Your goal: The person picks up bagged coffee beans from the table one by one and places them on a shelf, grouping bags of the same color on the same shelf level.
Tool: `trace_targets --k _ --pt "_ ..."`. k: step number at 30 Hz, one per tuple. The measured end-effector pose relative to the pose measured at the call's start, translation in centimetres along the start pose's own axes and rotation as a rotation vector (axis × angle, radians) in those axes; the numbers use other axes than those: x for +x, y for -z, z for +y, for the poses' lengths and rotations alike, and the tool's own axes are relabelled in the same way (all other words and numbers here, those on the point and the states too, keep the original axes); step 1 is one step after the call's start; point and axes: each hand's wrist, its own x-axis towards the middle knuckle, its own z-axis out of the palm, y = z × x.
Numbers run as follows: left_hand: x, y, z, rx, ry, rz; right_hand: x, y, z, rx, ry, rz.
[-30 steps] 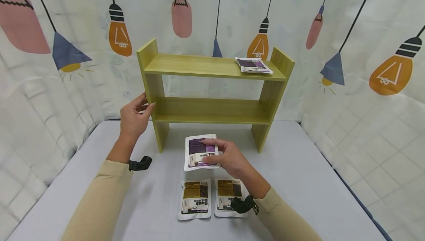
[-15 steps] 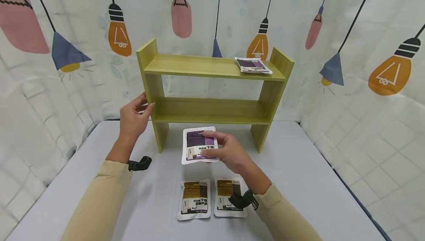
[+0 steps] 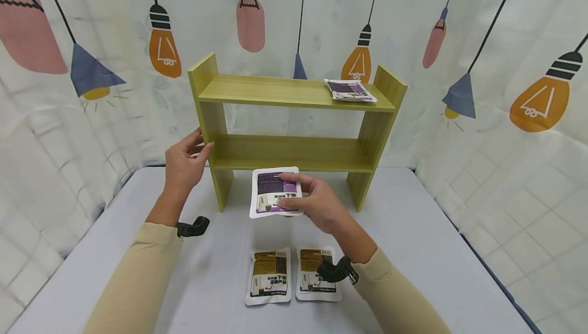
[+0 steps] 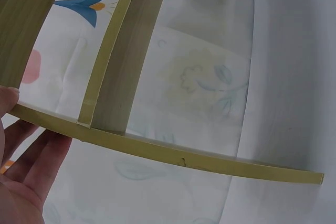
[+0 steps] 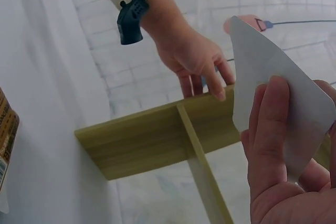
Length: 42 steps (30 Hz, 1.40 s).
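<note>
From the head view: right hand (image 3: 317,204) lifted above the bench (image 3: 413,242), fingers (image 3: 290,176) and thumb pinching a purple packet (image 3: 274,191) by its right edge, packet held clear of the bench just in front of the wooden shelf unit (image 3: 294,119), level with the lower shelf's front lip. Left hand (image 3: 184,163) against the unit's left side panel, thumb on the panel's front edge, fingers nearly straight along its outer face. From the right wrist view only: plain white back of the packet (image 5: 273,93), fingers (image 5: 268,129) spread behind it, and the left hand (image 5: 194,59) seen from below, fingertips laid on the panel's edge. From the left wrist view only: underside of the unit close up, thin front edges of the panel and shelves, thumb tip and straight fingers (image 4: 31,161) beside the panel; packet out of sight there. On the top shelf, at its right end, another purple packet (image 3: 350,90) lying flat; lower shelf (image 3: 294,151) showing bare wood along its length. On the bench near the front edge, two brown packets (image 3: 294,272) side by side, touching, well apart from the held one, under the right wrist.
</note>
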Motion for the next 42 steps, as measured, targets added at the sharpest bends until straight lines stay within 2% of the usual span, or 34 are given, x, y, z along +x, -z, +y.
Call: trace_targets --k 15,30,42 --pt "0.0 0.1 0.0 -0.001 -0.002 0.005 0.1 -0.3 -2.1 0.055 0.072 -0.039" --pt "-0.1 0.1 0.1 0.008 0.02 -0.007 0.1 -0.9 -3.9 0.049 0.089 -0.039" --pt "-0.1 0.0 -0.1 -0.003 0.007 -0.004 0.1 -1.5 -5.1 0.075 0.126 -0.056"
